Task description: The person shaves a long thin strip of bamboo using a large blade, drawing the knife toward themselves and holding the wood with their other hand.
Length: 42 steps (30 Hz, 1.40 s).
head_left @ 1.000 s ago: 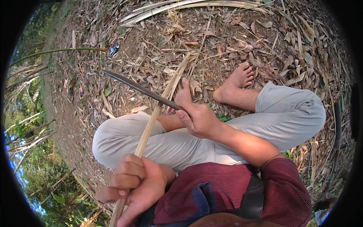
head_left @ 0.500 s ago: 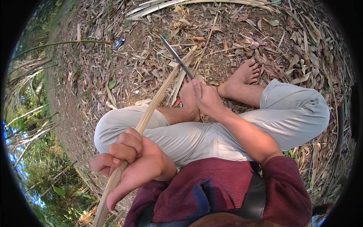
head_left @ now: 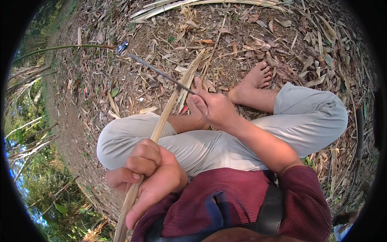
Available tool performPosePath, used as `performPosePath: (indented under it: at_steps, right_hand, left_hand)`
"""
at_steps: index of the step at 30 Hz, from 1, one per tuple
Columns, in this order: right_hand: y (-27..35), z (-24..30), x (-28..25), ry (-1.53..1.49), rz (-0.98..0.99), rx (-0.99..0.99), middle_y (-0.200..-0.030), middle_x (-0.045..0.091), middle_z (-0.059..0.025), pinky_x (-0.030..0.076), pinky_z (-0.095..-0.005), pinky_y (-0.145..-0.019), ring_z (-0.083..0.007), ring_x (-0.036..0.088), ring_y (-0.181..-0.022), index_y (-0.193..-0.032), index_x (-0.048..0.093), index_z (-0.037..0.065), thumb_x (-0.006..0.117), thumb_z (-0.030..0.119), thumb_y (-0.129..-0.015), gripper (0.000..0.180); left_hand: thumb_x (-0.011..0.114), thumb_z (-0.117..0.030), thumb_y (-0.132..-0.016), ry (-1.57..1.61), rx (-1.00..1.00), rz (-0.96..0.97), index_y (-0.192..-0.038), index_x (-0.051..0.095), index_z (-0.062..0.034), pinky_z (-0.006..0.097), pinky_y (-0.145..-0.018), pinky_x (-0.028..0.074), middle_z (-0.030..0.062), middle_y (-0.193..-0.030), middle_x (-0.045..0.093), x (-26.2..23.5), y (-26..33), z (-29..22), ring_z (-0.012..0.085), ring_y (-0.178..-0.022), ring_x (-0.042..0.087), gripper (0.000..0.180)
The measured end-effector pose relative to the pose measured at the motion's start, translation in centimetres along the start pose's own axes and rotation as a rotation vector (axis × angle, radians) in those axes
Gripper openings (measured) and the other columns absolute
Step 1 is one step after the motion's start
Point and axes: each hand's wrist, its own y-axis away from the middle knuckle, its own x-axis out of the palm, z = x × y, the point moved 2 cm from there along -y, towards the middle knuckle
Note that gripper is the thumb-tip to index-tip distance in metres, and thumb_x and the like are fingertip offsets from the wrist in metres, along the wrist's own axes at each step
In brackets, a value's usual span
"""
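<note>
The left hand (head_left: 157, 173), palm up, fingers curled, clamps a split wooden strip (head_left: 164, 117); beyond it, the right fist (head_left: 216, 109) grips a long-bladed knife (head_left: 160, 73) crossing the strip.

Wide fisheye view, head-worn, facing down, close above the lap (head_left: 225, 147)

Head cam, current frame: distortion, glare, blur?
Head view: black rim circles the fisheye image, and the pale strips up top look bowed, perhaps partly by the lens; head view: sun brightens the right forearm; head view: the knife blade looks slightly soft, possibly motion blur.
</note>
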Motion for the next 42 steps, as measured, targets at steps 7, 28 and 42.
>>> performPosePath:
  at_steps: [7,28,42]
  right_hand:
    - [-1.9,-3.8,0.1,-0.024,-0.003,0.246,-0.075,0.064,-0.0307,0.05,-0.0541,-0.066,-0.0479,0.064,-0.071,-0.08,0.064,-0.004,0.04,0.048,-0.101,0.061]
    - [-1.1,-6.5,2.6,-0.131,-0.026,0.358,-0.063,0.059,-0.0251,0.046,-0.0482,-0.063,-0.0427,0.061,-0.064,-0.086,0.065,-0.007,0.038,0.048,-0.102,0.063]
    - [-1.4,-8.0,2.5,-0.172,-0.033,0.493,-0.072,0.062,-0.0292,0.048,-0.0514,-0.07,-0.0465,0.063,-0.073,-0.084,0.066,-0.006,0.043,0.041,-0.099,0.055]
  left_hand:
    - [0.031,-0.094,-0.071,0.031,-0.008,0.092,-0.078,0.032,-0.0092,0.027,-0.042,0.007,-0.0031,-0.046,0.018,-0.8,-1.6,0.7,0.0065,-0.041,0.01,0.085]
    - [0.029,-0.093,-0.074,-0.268,0.039,-0.193,-0.078,0.028,-0.0096,0.028,-0.042,0.007,-0.0019,-0.046,0.018,-2.2,-2.4,0.7,0.007,-0.041,0.009,0.083]
    - [0.026,-0.098,-0.067,-0.391,0.049,-0.322,-0.076,0.03,-0.0089,0.028,-0.044,0.009,-0.0023,-0.048,0.018,0.5,-0.8,0.5,0.0083,-0.044,0.01,0.089]
